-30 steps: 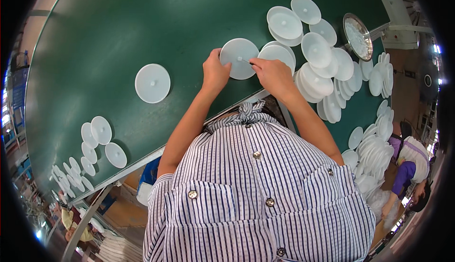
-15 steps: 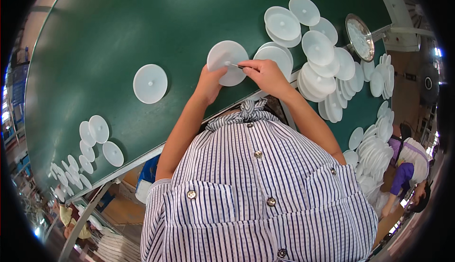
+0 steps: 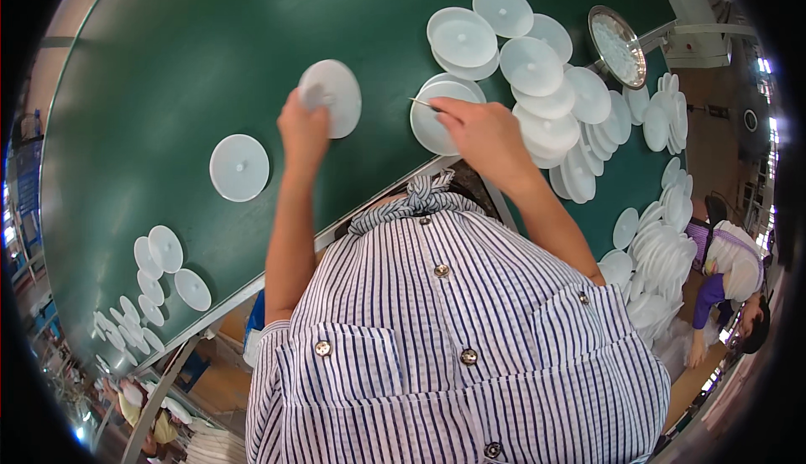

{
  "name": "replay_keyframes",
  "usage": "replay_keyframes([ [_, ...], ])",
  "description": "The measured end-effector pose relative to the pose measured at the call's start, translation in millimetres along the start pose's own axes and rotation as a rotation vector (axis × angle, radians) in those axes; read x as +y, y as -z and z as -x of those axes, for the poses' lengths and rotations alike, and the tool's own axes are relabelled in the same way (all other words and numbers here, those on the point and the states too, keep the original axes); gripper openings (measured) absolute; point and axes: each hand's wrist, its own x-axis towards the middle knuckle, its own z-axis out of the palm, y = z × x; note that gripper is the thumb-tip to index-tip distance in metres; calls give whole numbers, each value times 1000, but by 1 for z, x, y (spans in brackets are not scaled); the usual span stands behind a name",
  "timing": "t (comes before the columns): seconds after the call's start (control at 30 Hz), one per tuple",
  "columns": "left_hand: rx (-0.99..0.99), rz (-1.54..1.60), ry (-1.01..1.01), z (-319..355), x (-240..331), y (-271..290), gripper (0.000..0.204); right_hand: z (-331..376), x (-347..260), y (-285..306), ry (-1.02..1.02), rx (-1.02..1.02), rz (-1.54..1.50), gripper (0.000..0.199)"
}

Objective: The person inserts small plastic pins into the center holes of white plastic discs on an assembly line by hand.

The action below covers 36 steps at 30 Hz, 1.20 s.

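My left hand (image 3: 304,132), somewhat blurred, pinches the lower left edge of a round white translucent disc (image 3: 340,103) with a small raised centre. That disc is tilted above the green tabletop. Between the fingers of my right hand (image 3: 491,136) is a thin pointed metal tool (image 3: 422,103), its tip aimed left and its other end hidden in the grip. Below the tool, a few stacked white discs (image 3: 432,128) lie on the table. A single white disc (image 3: 239,167) rests flat to the left of my left hand.
Many overlapping white discs (image 3: 547,128) spread over the right side of the green table (image 3: 210,44). A round metal dish (image 3: 641,69) holds small white pieces. More discs (image 3: 165,249) lie at the lower left. A co-worker (image 3: 726,271) bends beside a heap of discs (image 3: 663,250).
My left hand has carried the disc left, away from the tool. My right hand keeps the tool, now apart from the disc. The view has shifted slightly.
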Motion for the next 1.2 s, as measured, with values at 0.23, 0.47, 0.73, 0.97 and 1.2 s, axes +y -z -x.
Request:
replay_keyframes([
  [0.23, 433, -928, -296, 9, 8, 18, 62, 23, 34, 7, -152, -86, 124, 20],
  [0.47, -248, 44, -22, 46, 16, -60, 59, 24, 30, -6, -157, -187, 160, 21],
  [0.73, -424, 447, 162, 62, 0, -57, 44, 24, 26, -23, -53, -193, -231, 20],
  [0.97, -198, 244, 33, 71, 27, -27, 35, 14, -10, -22, 152, -159, 2, 21],
  [1.2, -149, -4, -178, 67, 31, -22, 27, 9, -12, -33, 164, -211, 76, 20],
])
